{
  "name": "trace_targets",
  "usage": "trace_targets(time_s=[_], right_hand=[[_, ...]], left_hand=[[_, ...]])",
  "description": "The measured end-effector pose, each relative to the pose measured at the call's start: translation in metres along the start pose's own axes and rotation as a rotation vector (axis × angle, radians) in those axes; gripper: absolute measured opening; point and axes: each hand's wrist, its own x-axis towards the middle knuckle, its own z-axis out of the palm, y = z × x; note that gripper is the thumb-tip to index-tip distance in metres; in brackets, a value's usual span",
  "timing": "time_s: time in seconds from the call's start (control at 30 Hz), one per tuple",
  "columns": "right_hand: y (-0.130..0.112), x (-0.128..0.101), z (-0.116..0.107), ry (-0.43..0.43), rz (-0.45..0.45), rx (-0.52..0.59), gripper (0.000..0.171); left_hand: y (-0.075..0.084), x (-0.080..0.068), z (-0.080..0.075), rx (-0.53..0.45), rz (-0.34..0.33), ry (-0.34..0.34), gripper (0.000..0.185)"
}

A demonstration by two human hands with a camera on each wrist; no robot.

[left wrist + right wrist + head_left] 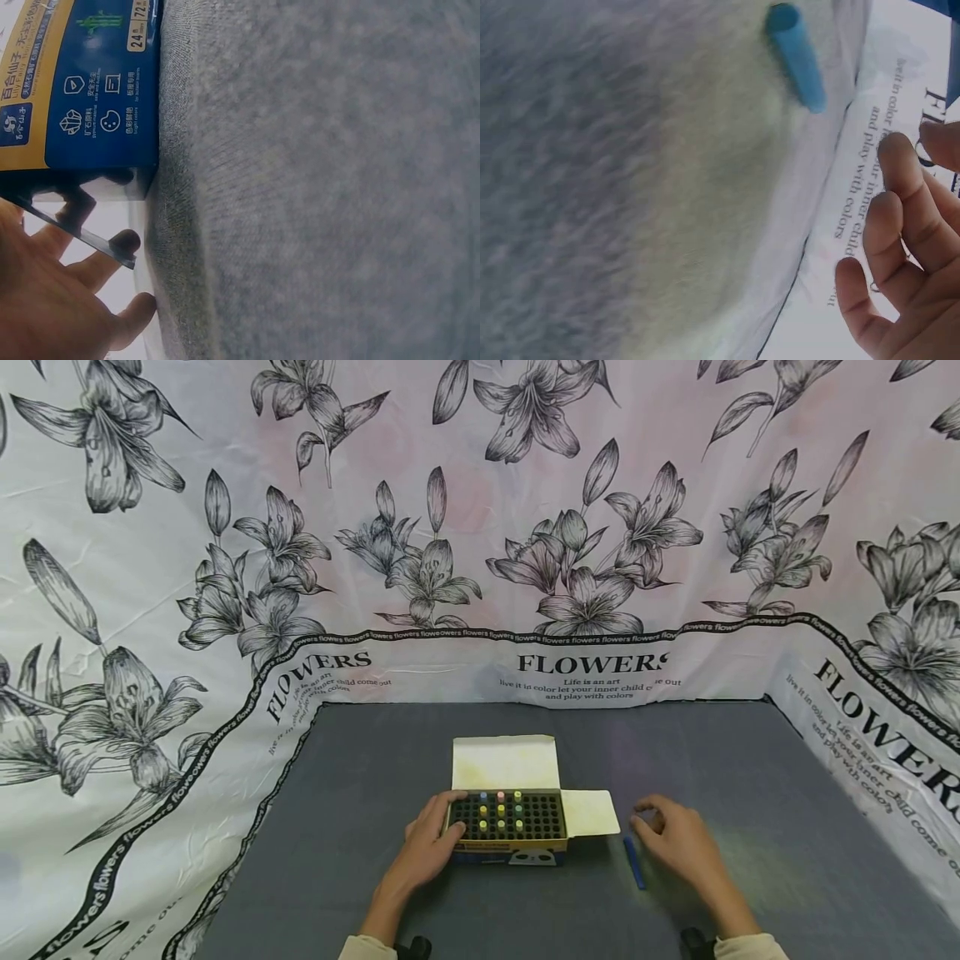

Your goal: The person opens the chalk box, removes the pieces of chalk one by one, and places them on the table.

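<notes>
An open chalk box (507, 844) with a black grid tray stands at the middle of the grey table (750, 793). Several coloured chalk sticks (500, 806) stand in the tray. My left hand (438, 831) grips the box's left end, fingers at its far corner and thumb at the front. In the left wrist view the box's blue and yellow printed side (82, 82) fills the top left, with my left hand (52, 300) below it. A blue chalk stick (633, 862) (796, 56) lies loose on the table right of the box. My right hand (667, 837) (907, 247) hovers beside it, fingers relaxed, holding nothing.
The box's lid (506, 762) stands up behind the tray and a side flap (591, 812) lies flat toward the right hand. A white floral cloth (480, 527) printed "FLOWERS" walls in the table at the back and both sides.
</notes>
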Motion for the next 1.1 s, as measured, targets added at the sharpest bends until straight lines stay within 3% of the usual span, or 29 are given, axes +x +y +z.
trace_targets(time_s=[0.2, 0.43, 0.77, 1.1], right_hand=[[-0.011, 0.005, -0.001, 0.169, -0.118, 0.016, 0.030], [-0.031, 0.016, 0.008, 0.366, -0.377, 0.073, 0.031], [-0.057, 0.027, 0.029, 0.337, -0.535, 0.111, 0.036], [-0.076, 0.029, 0.051, 0.223, -0.567, 0.128, 0.033]], left_hand=[[0.000, 0.001, 0.000, -0.001, -0.001, 0.000, 0.042], [0.000, 0.001, -0.001, -0.020, -0.002, -0.010, 0.042], [-0.002, 0.001, -0.002, -0.019, 0.010, -0.014, 0.043], [-0.003, 0.003, -0.002, -0.038, -0.005, -0.028, 0.043]])
